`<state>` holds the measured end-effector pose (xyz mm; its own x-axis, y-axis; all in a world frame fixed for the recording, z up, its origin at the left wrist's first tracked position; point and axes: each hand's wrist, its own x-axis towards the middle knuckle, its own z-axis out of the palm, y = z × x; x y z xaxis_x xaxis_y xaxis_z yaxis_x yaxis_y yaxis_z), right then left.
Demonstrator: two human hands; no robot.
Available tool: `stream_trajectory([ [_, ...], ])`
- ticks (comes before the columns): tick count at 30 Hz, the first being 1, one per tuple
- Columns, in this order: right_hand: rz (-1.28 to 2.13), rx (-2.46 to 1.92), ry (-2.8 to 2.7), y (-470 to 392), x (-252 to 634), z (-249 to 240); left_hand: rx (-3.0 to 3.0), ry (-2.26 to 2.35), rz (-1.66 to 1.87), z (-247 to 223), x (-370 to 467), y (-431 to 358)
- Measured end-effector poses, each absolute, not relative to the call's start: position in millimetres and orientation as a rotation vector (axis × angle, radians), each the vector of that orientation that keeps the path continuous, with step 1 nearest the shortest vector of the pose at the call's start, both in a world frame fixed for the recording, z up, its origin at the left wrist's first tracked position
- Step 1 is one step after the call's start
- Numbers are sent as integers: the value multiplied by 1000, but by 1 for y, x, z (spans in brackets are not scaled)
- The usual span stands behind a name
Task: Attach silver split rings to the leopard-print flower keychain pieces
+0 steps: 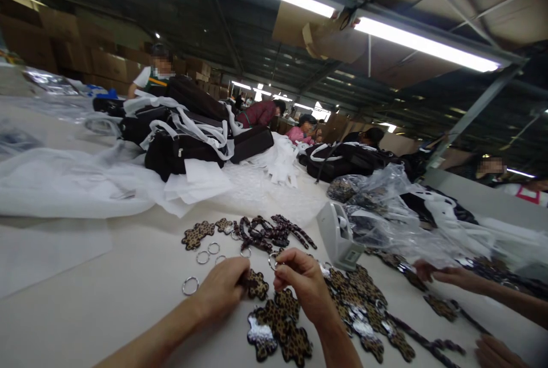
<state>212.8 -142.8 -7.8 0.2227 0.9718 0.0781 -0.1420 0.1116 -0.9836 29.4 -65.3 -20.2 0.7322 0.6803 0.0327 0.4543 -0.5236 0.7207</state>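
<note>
My left hand (226, 287) is closed, its fingertips pinching the edge of a small leopard-print bear-shaped charm (257, 284). Between the thumb and fingers of my right hand (305, 280) is a silver metal ring (272, 261), held just above and to the right of that charm. Below my hands lies a small pile of glossy leopard-print charms (280, 322). Loose silver rings (190, 285) are scattered on the table to the left. Beyond my hands, dark patterned twisted straps (261, 231) lie in a heap beside more leopard-print charms (197, 234).
A grey-white dispenser-like box (340, 237) stands right of the straps. Past it, another person's hands (458, 276) are over more charms (359, 311). Black bags with white wrapped straps (184, 145) and clear plastic bags (385, 202) fill the back of the white table (141, 276).
</note>
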Motion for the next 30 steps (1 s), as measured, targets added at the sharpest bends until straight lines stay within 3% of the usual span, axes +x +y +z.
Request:
stream_trajectory([
  [8, 1262, -972, -954, -145, 207, -14, 1341, 681, 308, 4, 13, -53],
  [30, 1489, -961, -981, -140, 191, -22, 1400, 528, 299, 15, 4, -53],
])
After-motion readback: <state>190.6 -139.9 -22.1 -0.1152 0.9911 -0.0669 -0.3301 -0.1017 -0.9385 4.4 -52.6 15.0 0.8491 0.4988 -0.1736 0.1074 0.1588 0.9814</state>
